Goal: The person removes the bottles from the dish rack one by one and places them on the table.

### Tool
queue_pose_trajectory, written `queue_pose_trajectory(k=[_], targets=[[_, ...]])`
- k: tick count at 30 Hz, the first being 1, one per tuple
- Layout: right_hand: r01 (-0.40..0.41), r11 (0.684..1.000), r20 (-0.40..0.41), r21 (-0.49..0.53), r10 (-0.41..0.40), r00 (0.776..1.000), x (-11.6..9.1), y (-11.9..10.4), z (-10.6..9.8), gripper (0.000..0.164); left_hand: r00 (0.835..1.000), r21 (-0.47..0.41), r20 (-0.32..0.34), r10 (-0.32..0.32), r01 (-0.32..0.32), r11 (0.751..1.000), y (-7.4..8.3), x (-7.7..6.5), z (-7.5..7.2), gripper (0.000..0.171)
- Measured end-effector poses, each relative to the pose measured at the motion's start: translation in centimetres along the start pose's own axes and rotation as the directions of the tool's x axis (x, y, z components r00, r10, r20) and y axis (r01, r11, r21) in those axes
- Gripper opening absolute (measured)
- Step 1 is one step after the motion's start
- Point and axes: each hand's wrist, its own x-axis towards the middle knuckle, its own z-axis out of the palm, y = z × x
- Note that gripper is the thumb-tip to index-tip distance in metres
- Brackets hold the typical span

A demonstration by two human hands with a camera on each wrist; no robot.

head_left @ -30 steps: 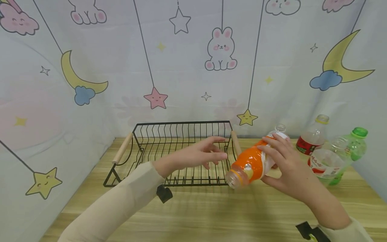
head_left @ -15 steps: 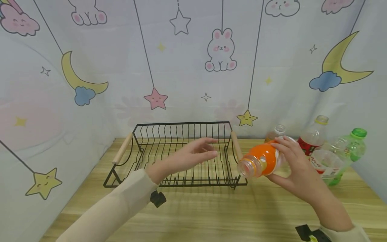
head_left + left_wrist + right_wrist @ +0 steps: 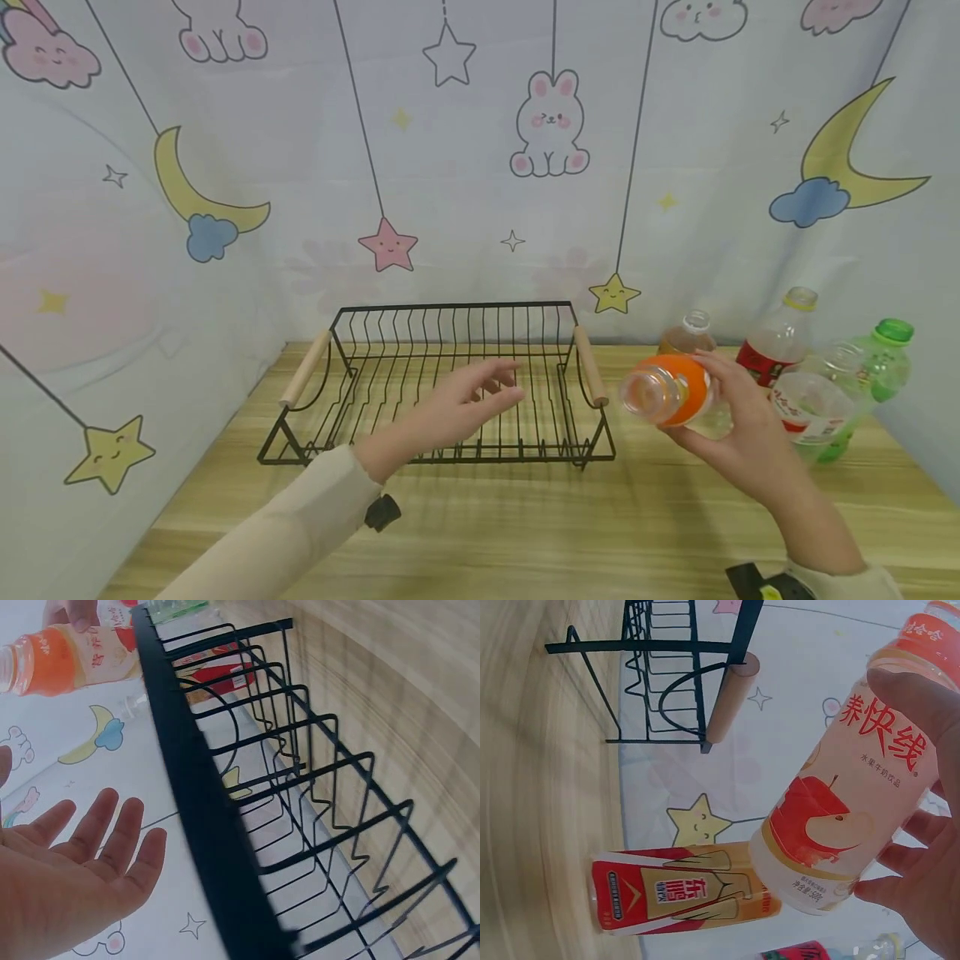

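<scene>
My right hand grips a plastic drink bottle with an orange top and a pale label. The bottle is tilted, its uncapped mouth facing the head camera. In the right wrist view, the label of the bottle carries a red apple picture, and fingers and thumb wrap round its side. Over the black wire dish rack hovers my left hand, palm turned inward and fingers loosely bent, holding nothing. The left wrist view has this hand beside the rack's rail, apart from it.
Behind the held bottle stands a red-and-gold bottle. Farther right are a red-labelled bottle, a clear bottle with a white label and a green bottle. Wooden handles flank the rack. A patterned curtain hangs behind the table.
The right hand has carried the bottle to the right, away from the rack, and its mouth has turned toward the head camera. My left hand has drawn back to the left.
</scene>
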Motion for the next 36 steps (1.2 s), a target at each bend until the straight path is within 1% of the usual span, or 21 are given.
queue_pose_trajectory(k=[4,8,11,15,17,22,28,31,36], targets=[[-0.105,0.994,0.009,0.018,0.105,0.994,-0.2,0.2,0.1,0.087,1.000,0.040,-0.017,-0.006,0.007,0.999,-0.8,-0.5,0.5,0.058],[-0.217,0.976,0.032,0.032,0.216,0.976,-0.6,0.4,0.2,0.082,1.000,0.062,-0.014,-0.017,0.017,0.998,-1.3,-1.0,1.0,0.059],[-0.304,0.951,0.066,0.061,0.300,0.952,-0.8,0.7,0.3,0.080,1.000,0.070,-0.005,-0.014,0.014,0.997,-1.8,-1.3,1.3,0.058],[-0.402,0.908,0.108,0.119,0.391,0.914,-1.1,1.1,0.4,0.082,1.000,0.068,0.013,-0.013,0.012,0.998,-2.4,-1.6,1.7,0.057],[-0.430,0.893,0.116,0.134,0.417,0.902,-1.2,1.3,0.5,0.082,1.000,0.068,0.023,-0.015,0.014,0.998,-2.6,-1.7,1.9,0.057],[-0.468,0.869,0.129,0.163,0.451,0.883,-1.5,2.0,0.7,0.081,0.999,0.108,0.037,-0.021,0.017,0.994,-3.2,-1.8,2.2,0.059],[-0.528,0.828,0.164,0.189,0.503,0.849,-1.8,3.0,1.1,0.083,0.999,0.160,0.039,-0.012,0.005,0.987,-3.4,-2.0,2.7,0.059],[-0.536,0.822,0.152,0.190,0.515,0.844,-2.1,3.6,1.4,0.080,0.999,0.171,0.040,-0.015,0.008,0.985,-3.4,-2.0,2.9,0.058],[-0.553,0.817,0.124,0.163,0.539,0.833,-2.4,4.2,1.7,0.077,0.999,0.186,0.028,-0.032,0.026,0.982,-3.5,-2.1,3.1,0.061]])
